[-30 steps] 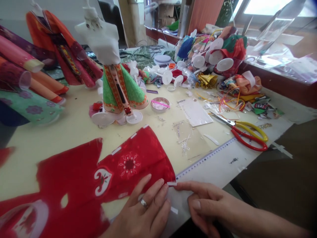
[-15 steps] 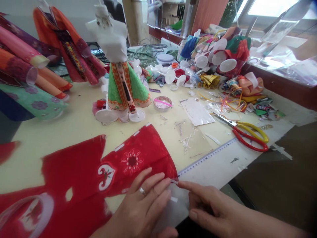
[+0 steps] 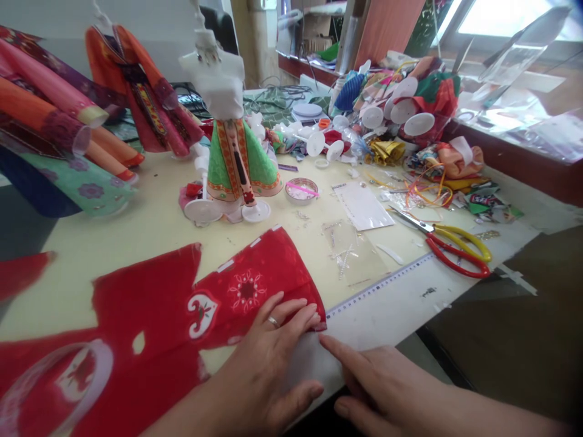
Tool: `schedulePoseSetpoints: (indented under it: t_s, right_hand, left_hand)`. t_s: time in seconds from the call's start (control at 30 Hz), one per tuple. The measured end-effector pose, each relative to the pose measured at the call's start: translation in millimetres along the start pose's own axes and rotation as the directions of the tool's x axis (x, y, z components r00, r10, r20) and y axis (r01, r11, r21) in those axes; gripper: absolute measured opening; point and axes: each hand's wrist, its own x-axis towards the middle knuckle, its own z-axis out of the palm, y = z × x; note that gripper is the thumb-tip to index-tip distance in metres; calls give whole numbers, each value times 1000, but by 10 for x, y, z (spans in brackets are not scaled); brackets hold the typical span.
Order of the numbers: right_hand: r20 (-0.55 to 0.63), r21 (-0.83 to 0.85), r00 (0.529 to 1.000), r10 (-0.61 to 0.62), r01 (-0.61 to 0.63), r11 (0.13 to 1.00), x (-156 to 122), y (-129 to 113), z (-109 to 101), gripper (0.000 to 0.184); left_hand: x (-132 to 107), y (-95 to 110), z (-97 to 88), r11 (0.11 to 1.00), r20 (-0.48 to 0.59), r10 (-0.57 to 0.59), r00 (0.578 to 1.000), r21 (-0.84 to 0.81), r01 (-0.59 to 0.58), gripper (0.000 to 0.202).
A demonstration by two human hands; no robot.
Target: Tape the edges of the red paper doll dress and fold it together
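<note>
My left hand (image 3: pixel 271 349), wearing a ring, lies with fingers stretched over the lower right edge of a red cloth piece (image 3: pixel 285 258). That piece carries white and dark printed motifs and small white strips along its upper edge. My right hand (image 3: pixel 385 370) has its index finger stretched out beside the cloth's lower right corner, with the other fingers bent and nothing visible in them. More red cloth (image 3: pixel 146 285) with ragged edges spreads to the left. On it at lower left lies a roll of whitish translucent tape (image 3: pixel 104 370).
Scissors (image 3: pixel 455 246) with red and yellow handles lie right of a ruler strip (image 3: pixel 382 284). Behind the cloth stand a white doll form (image 3: pixel 223 85) in a green skirt and a small bowl (image 3: pixel 301 191). Doll parts and scraps (image 3: pixel 401 115) are heaped at the back; dressed dolls (image 3: pixel 146 91) stand left.
The small white strip near my right fingertip now lies along the cloth's corner edge. My left fingers have slid up onto the cloth, and my right fingertip sits slightly lower. The view has shifted slightly.
</note>
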Motion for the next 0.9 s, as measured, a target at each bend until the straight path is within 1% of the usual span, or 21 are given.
schedulePoseSetpoints:
  t_s: [0.13, 0.37, 0.53, 0.73, 0.9]
  right_hand:
    - [-4, -33, 999, -34, 34, 999, -4, -41, 1, 56]
    - [30, -93, 998, -53, 56, 994, 36, -48, 14, 50]
    - [71, -167, 996, -59, 71, 983, 53, -47, 10, 51]
    - [74, -209, 993, -95, 108, 972, 81, -51, 21, 53]
    - [107, -230, 988, -109, 132, 964, 84, -31, 18, 52]
  left_hand:
    - [3, -4, 1, 1000, -3, -5, 1000, -14, 5, 60]
    - [50, 36, -52, 999, -1, -1, 1000, -33, 1, 57]
    - [60, 43, -68, 1000, 10, -2, 1000, -29, 2, 57]
    - [82, 63, -90, 1000, 23, 11, 1000, 4, -11, 57]
    - [91, 70, -92, 1000, 46, 19, 999, 11, -19, 58]
